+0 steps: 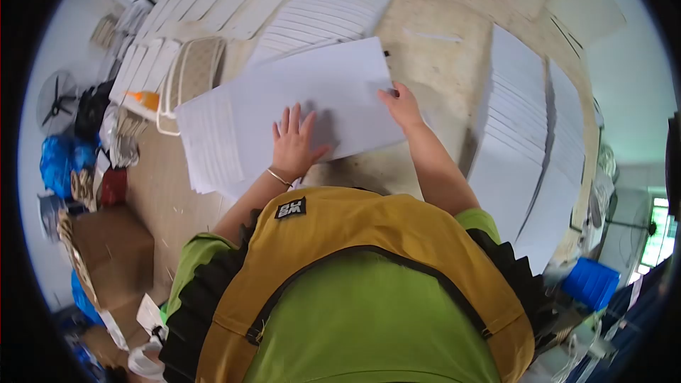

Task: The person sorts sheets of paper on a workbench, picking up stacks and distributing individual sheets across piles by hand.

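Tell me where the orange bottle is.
In the head view, the orange bottle is on the left side, just below some narrow white boards and left of the large white sheets.

Window (661, 237): glaring, blown out to white-green at the right.
White sheets (312, 96): brightly and evenly lit, their surface detail faint.
Left hand (289, 147): casts a soft shadow on the sheets, to its right.
Desk (433, 71): pale, with a soft shadow beside the right-hand stack (514, 128).
Picture edges: black, rounded, strongly bowed.
Sharpness: fair centrally, softer outward.
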{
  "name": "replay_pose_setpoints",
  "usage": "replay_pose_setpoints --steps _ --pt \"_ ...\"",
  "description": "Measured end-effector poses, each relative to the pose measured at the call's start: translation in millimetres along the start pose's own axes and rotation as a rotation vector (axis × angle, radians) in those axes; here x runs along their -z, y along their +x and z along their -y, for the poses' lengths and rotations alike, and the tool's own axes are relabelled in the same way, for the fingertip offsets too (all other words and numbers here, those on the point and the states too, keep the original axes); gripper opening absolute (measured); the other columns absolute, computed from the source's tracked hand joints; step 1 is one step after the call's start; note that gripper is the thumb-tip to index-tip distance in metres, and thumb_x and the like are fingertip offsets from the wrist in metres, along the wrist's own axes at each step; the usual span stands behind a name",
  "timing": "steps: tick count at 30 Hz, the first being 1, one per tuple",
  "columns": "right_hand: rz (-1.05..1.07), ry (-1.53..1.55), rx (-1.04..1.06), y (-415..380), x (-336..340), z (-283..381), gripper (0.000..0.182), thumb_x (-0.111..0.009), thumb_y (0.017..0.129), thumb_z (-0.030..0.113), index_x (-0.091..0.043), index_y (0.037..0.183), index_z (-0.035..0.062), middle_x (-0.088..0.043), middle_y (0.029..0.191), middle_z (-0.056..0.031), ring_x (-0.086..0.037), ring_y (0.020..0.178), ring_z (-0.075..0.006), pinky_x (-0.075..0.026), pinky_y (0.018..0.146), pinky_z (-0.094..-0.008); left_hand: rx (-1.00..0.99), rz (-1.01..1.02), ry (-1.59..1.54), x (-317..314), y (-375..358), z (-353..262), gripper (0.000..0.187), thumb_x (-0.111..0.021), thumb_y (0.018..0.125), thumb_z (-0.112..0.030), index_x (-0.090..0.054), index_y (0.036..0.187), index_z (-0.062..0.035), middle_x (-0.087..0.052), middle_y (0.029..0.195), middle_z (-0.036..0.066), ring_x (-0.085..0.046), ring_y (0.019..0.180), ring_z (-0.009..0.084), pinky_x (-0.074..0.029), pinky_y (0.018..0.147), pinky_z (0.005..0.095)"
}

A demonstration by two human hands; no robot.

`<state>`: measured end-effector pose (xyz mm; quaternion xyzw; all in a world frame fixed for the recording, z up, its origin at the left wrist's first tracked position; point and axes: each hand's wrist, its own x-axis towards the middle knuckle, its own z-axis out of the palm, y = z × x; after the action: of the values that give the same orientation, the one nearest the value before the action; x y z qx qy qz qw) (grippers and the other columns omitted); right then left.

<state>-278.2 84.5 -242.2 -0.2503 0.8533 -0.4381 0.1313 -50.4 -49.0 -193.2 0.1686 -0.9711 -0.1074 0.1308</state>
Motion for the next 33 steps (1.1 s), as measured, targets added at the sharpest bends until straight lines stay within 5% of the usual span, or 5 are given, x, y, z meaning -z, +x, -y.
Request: replay_pose_setpoints --steps 5,9,12,16,33 --pt "-0.146 -0.165 0.363 -3 2 60 0.03 -0.063 0.076 0.015 -0.054 0.1 -0.0008 -0.059 0.09 -0.0178 -0.059 0.08 -0.0259 -0.047 0.071 -0.0328 0.167 -0.004 -0.099 -10 -21 35 0.079 -0.069 0.07 -0.042 -0.034 0.133 -0.0093 -0.028 0.139 0.019 -0.028 0.126 0.0395 -0.025 0.101 0.052" --pt "0.702 0.278 0.29 -18 61 90 0.025 -0.062 0.076 0.006 -0.058 0.1 0.0008 -0.062 0.09 -0.0063 -0.059 0.085 -0.0158 -0.046 0.07 -0.0298 0.256 -0.498 -0.203 31 -1 59 0.09 -0.071 0.066 -0.048 -0.03 0.135 -0.0075 -0.028 0.139 0.018 -0.029 0.127 0.0361 -0.024 0.101 0.052" --pt "0.853 0.61 0.285 -23 92 116 0.024 -0.061 0.079 0.007 -0.059 0.101 -0.0004 -0.062 0.091 -0.0039 -0.057 0.086 -0.0128 -0.045 0.076 -0.0274 0.02 -0.681 0.109 106 21 61 0.081 -0.075 0.063 -0.045 -0.043 0.125 -0.0046 -0.044 0.125 0.02 -0.042 0.115 0.0349 -0.035 0.093 0.0453" --pt "0.773 0.912 -0.059 -26 85 120 0.024 -0.059 0.081 0.009 -0.059 0.102 -0.0015 -0.062 0.093 -0.0026 -0.054 0.087 -0.0101 -0.043 0.079 -0.0249 0.1 -0.39 -0.089 158 19 58 0.04 -0.071 0.069 -0.043 -0.061 0.074 -0.0048 -0.059 0.064 0.011 -0.058 0.066 0.0316 -0.045 0.061 0.0389" --pt "0.55 0.293 -0.067 11 -20 7 0.028 -0.06 0.083 0.026 -0.055 0.083 -0.0015 -0.056 0.07 -0.0103 -0.05 0.063 -0.0152 -0.042 0.058 -0.0309 0.312 0.228 -0.047 119 122 116 0.042 -0.063 0.079 -0.04 -0.058 0.072 0.0011 -0.049 0.057 0.017 -0.047 0.053 0.0252 -0.036 0.052 0.0378"
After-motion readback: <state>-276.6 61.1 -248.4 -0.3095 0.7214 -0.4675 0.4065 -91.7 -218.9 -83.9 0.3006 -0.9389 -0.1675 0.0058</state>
